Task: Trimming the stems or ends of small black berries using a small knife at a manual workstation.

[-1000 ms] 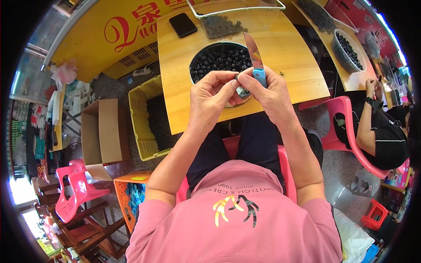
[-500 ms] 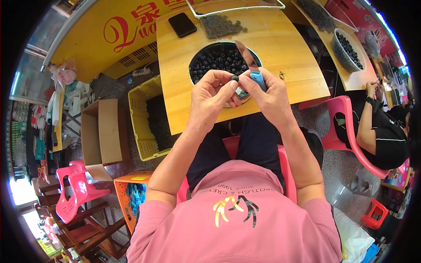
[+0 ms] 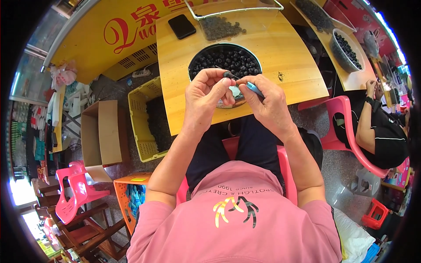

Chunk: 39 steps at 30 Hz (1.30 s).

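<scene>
A person in a pink shirt, seated on a pink plastic chair (image 3: 287,175), works over a round dark bowl (image 3: 206,61) heaped with small black fruits, just above centre frame. The left hand (image 3: 204,98) pinches one small black fruit (image 3: 227,74) between thumb and fingertips, over the bowl's near rim. The right hand (image 3: 267,103) is closed around a slim tool with a blue handle (image 3: 254,89), whose tip points toward the fruit; whether it touches cannot be told.

At the top of the frame, a clear rectangular tray (image 3: 237,17) holds a thin scatter of the same dark fruits. A black phone (image 3: 182,26) lies to its left. All rest on a light wooden table (image 3: 289,52). To the upper right, a second table carries a grey bowl (image 3: 346,50) of dark fruits, and another person in black (image 3: 381,131) sits beside it on a pink chair.

Left of the table stands a yellow plastic crate (image 3: 142,118) with dark contents, then an open cardboard box (image 3: 103,131) on the grey floor. A yellow panel with red lettering (image 3: 105,35) fills the upper left; pink and wooden chairs crowd the lower left.
</scene>
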{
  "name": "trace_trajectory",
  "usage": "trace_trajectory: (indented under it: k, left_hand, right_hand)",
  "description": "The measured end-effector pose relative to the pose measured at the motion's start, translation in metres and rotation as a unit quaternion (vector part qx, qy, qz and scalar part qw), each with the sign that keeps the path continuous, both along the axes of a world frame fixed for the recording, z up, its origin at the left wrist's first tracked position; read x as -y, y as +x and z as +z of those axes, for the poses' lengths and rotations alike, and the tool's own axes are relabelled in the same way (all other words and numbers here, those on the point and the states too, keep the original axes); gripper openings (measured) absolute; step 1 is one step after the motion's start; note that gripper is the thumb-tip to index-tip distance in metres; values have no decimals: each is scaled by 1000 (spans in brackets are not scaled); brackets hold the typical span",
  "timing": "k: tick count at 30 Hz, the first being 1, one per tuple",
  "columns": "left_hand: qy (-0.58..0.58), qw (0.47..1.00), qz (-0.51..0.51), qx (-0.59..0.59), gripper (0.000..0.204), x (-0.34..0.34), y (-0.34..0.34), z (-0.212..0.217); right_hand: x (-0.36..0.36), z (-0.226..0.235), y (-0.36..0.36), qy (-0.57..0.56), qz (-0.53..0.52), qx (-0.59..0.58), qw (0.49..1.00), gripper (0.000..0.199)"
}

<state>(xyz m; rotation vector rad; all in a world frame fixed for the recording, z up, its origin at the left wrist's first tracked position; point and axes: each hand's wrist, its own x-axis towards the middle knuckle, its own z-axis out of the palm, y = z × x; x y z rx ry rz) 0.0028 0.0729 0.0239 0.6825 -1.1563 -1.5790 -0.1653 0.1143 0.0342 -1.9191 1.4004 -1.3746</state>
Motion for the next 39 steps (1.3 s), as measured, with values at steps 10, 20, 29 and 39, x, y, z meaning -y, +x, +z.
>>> trace_trajectory:
  k: [10,20,29,39]
  left_hand:
    - [-27,1000,-10,-1,14,-2,1,0]
    - [-15,1000,-14,9,15,-4,3,1]
    - [-11,1000,1,9,15,-5,0,5]
    - [-28,999,-6,21,15,-4,2,2]
  right_hand:
    - [2,-4,-2,-50,-31,-92,994,16]
    - [4,-2,-5,-61,-54,-135,988,21]
    - [2,8,0,-46,-10,-58,997,19]
    - [2,7,0,-52,-11,-109,993,21]
